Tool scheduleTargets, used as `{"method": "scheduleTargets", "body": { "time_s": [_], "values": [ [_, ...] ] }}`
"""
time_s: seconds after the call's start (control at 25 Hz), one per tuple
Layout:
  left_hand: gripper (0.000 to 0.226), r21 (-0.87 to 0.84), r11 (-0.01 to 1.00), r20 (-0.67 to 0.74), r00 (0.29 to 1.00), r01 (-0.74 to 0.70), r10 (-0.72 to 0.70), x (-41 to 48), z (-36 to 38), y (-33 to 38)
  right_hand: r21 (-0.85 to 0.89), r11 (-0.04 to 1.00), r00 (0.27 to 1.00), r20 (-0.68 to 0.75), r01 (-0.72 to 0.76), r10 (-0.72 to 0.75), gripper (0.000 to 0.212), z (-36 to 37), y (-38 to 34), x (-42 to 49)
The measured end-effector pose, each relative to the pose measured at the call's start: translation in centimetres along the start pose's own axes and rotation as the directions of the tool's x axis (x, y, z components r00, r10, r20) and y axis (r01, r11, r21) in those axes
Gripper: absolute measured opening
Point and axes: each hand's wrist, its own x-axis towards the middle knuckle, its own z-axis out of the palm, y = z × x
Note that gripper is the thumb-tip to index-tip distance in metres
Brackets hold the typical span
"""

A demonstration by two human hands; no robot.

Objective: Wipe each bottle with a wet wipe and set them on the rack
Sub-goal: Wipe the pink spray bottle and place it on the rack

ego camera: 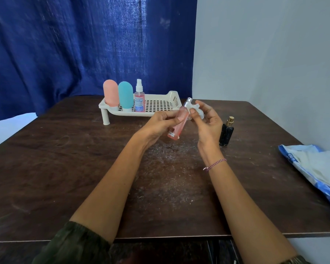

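Your left hand [156,124] grips the pink spray bottle [179,121]; your right hand [204,121] pinches the wipe [197,109] at its neck. You seem mid-wipe. Next, stand it in the rack [160,104] at twelve o'clock.

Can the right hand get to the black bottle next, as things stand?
Probably yes, once freed. The black bottle stands upright on the table just right of the right hand, nothing between them. But that hand holds the wet wipe against the pink spray bottle, gripped by the left hand.

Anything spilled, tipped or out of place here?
Nothing spilled or tipped. The three bottles on the rack stand upright, as does the black bottle on the table, whose top looks scuffed and dusty in the middle.
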Motion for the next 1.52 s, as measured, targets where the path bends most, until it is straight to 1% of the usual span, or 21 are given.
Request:
{"method": "scheduleTargets", "body": {
  "time_s": [0.08,0.12,0.2,0.28,0.36,0.44,0.52,0.64,0.72,0.84,0.96,1.04,1.12,1.24,1.32,1.36,1.4,1.44,1.48,1.52],
  "values": [
    [0.027,-0.027,0.999,0.009,1.0,-0.017,0.018,0.0,-0.1,0.0,-0.007,1.0,0.999,0.023,-0.022,0.022,0.023,0.2,0.1,-0.1],
    [0.027,-0.042,0.999,-0.007,1.0,-0.024,0.023,0.0,-0.2,0.0,-0.042,0.999,0.999,0.049,-0.001,0.003,0.023,0.3,0.2,-0.2],
    [0.028,-0.081,0.996,-0.075,0.997,-0.033,0.027,-0.1,-0.4,0.1,-0.164,0.982,0.99,0.118,0.093,-0.074,0.024,0.6,0.4,-0.5],
    [0.027,-0.108,0.993,-0.144,0.989,-0.037,0.021,-0.1,-0.6,0.1,-0.297,0.935,0.974,0.172,0.193,-0.146,0.027,0.9,0.5,-0.8],
    [0.028,-0.137,0.99,-0.188,0.982,-0.032,0.006,0.0,-0.5,0.1,-0.419,0.86,0.953,0.21,0.29,-0.22,0.026,1.0,0.7,-1.1],
    [0.032,-0.203,0.979,-0.24,0.97,-0.025,-0.025,0.2,-0.5,0.3,-0.498,0.788,0.931,0.238,0.363,-0.278,0.023,0.9,0.8,-1.3],
    [0.03,-0.286,0.958,-0.291,0.955,-0.032,-0.055,0.2,-0.5,0.5,-0.517,0.762,0.919,0.268,0.39,-0.288,0.021,1.0,0.9,-1.4],
    [0.018,-0.385,0.921,-0.325,0.942,-0.055,-0.08,0.1,-0.8,0.6,-0.51,0.741,0.896,0.321,0.437,-0.307,0.02,1.2,1.0,-1.6],
    [0.019,-0.444,0.893,-0.341,0.935,-0.07,-0.097,0.1,-0.9,0.6,-0.488,0.745,0.885,0.341,0.455,-0.318,0.019,1.3,1.0,-1.8],
    [0.019,-0.552,0.829,-0.359,0.923,-0.092,-0.137,0.1,-1.0,0.9,-0.442,0.806,0.909,0.317,0.394,-0.271,0.02,1.3,1.1,-1.7],
    [0.023,-0.633,0.767,-0.346,0.925,-0.106,-0.158,0.1,-0.9,1.1,-0.334,0.912,0.953,0.26,0.238,-0.153,0.025,1.3,1.2,-1.5],
    [0.022,-0.657,0.746,-0.331,0.93,-0.106,-0.16,0.0,-0.7,1.1,-0.315,0.937,0.973,0.215,0.151,-0.084,0.032,1.3,1.3,-1.5],
    [0.02,-0.662,0.743,-0.32,0.934,-0.101,-0.157,0.0,-0.5,1.1,-0.332,0.936,0.981,0.185,0.117,-0.057,0.036,1.2,1.5,-1.4],
    [0.017,-0.67,0.732,-0.329,0.933,-0.122,-0.145,0.1,-0.5,1.1,-0.36,0.924,0.983,0.172,0.128,-0.07,0.032,1.2,1.5,-1.4],
    [0.018,-0.647,0.749,-0.36,0.924,-0.146,-0.13,0.1,-0.6,1.1,-0.379,0.913,0.984,0.149,0.151,-0.1,0.029,0.9,1.4,-1.2],
    [0.022,-0.622,0.767,-0.378,0.918,-0.156,-0.119,0.2,-0.6,1.1,-0.4,0.905,0.986,0.138,0.142,-0.093,0.031,0.6,1.3,-0.9],
    [0.027,-0.59,0.791,-0.396,0.912,-0.162,-0.109,0.2,-0.6,1.1,-0.436,0.893,0.989,0.136,0.108,-0.053,0.033,0.3,1.3,-0.6],
    [0.032,-0.557,0.814,-0.414,0.905,-0.165,-0.1,0.2,-0.6,1.1,-0.487,0.872,0.989,0.145,0.057,0.017,0.035,0.0,1.4,-0.3],
    [0.035,-0.527,0.833,-0.43,0.898,-0.168,-0.091,0.2,-0.6,1.0,-0.553,0.833,0.981,0.166,0.012,0.096,0.038,-0.3,1.5,-0.1],
    [0.035,-0.501,0.848,-0.448,0.89,-0.173,-0.083,0.1,-0.7,0.9,-0.629,0.778,0.968,0.195,-0.002,0.16,0.039,-0.5,1.8,0.0]
  ]
}}
